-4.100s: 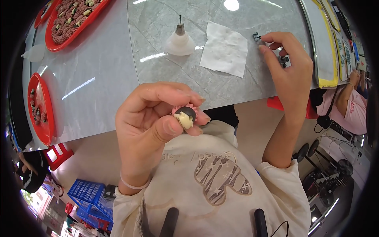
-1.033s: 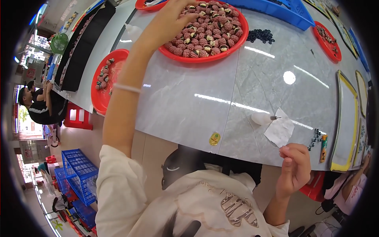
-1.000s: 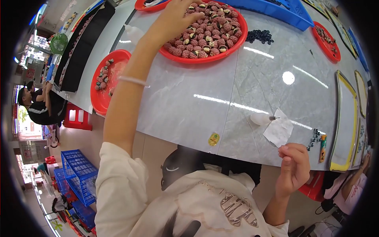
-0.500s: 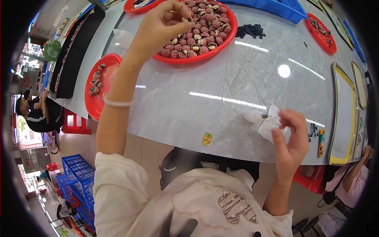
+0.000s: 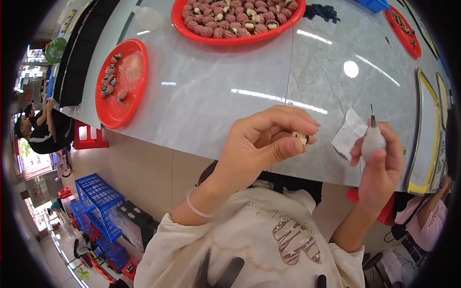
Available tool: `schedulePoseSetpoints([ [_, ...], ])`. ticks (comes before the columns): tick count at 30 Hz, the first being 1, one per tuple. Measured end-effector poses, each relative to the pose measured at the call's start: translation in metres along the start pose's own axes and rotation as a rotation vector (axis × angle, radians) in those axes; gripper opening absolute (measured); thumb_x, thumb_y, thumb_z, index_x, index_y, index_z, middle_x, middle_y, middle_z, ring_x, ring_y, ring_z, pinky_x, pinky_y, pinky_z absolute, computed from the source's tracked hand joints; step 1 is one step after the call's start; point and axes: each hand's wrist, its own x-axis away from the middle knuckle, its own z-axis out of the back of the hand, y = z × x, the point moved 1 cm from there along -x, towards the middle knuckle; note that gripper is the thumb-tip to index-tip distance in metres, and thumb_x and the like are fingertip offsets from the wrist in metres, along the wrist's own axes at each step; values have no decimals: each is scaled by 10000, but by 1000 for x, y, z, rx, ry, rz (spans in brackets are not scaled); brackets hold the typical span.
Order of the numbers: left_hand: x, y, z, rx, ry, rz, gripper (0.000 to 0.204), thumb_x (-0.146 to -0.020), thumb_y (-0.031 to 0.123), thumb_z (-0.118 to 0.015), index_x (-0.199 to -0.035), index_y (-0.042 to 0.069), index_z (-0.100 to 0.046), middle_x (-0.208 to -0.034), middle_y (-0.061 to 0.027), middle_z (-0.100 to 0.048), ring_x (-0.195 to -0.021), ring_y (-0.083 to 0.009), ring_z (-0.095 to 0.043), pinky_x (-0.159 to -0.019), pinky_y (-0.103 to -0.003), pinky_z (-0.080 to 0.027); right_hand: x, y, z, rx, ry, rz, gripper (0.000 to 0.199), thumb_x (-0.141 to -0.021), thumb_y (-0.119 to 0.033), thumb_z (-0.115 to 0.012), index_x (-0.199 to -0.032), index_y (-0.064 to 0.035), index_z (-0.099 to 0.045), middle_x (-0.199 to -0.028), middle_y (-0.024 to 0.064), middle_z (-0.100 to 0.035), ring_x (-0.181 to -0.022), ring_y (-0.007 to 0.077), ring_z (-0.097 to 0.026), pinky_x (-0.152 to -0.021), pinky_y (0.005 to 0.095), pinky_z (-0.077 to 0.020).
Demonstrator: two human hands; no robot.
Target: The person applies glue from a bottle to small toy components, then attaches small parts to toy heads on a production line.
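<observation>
Small cream-and-dark piece (image 5: 301, 138), pinched between thumb and fingers of the left hand (image 5: 261, 144), right of frame centre. Faint, unreadable lettering (image 5: 257, 207) on the cream cloth shirt (image 5: 235, 230), bottom centre. White squeeze bottle (image 5: 373, 145) with thin metal tip, gripped upright in the right hand (image 5: 382, 180). White paper sheet (image 5: 349, 130) between. Round red tray (image 5: 230, 41) of knobbly pink beads (image 5: 211, 24), top centre; glossy grey table (image 5: 206, 72); blue plastic crate (image 5: 98, 201), lower left.

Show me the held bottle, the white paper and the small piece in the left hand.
Held bottle (image 5: 373, 141), head view: on its white body.
White paper (image 5: 348, 134), head view: on its middle.
Small piece (image 5: 302, 138), head view: on its pale part.
</observation>
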Motion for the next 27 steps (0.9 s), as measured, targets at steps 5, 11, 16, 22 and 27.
schedulePoseSetpoints([
  [5, -2, -24, -4, -1, -59, 99, 334, -750, 275, -664, -944, 23, -560, -979, -141, -547, -822, -206, -586, -638, -245, -465, 9, -8, 35, 133, 58, -3, 547, -707, -398, -693, -998, 26, -506, -907, 159, -544, -598, 111, -508, -482, 167, -383],
  [11, -7, -39, -14, -53, -109, 62, 376, -736, 283, -675, -966, 20, -536, -986, -147, -545, -819, -202, -589, -603, -235, -471, 10, -6, 48, 170, -30, -1, 524, -769, -445, -603, -1023, -10, -459, -940, 118, -461, -872, 167, -449, -785, 242, -350],
  [16, -5, -36, -21, -80, -36, 148, 439, -715, 300, -693, -989, 10, -509, -973, -142, -545, -804, -194, -592, -610, -230, -494, 7, -6, 47, 194, -54, 2, 539, -828, -447, -508, -1048, 42, -453, -934, 136, -468, -890, 192, -469, -797, 268, -360],
  [22, -6, -37, -27, -44, -21, 191, 453, -706, 293, -708, -980, -4, -503, -960, -142, -539, -778, -162, -578, -652, -213, -514, 5, 0, 47, 244, -87, 114, 533, -827, -419, -519, -1043, 65, -469, -951, 158, -495, -876, 204, -494, -775, 283, -395],
  [27, -6, -42, -26, -44, -39, 127, 457, -717, 282, -701, -1006, -6, -495, -979, -151, -520, -805, -142, -553, -636, -195, -505, 7, 4, 65, 255, -212, 310, 516, -817, -388, -543, -1063, 62, -483, -960, 159, -525, -874, 200, -499, -759, 285, -405],
])
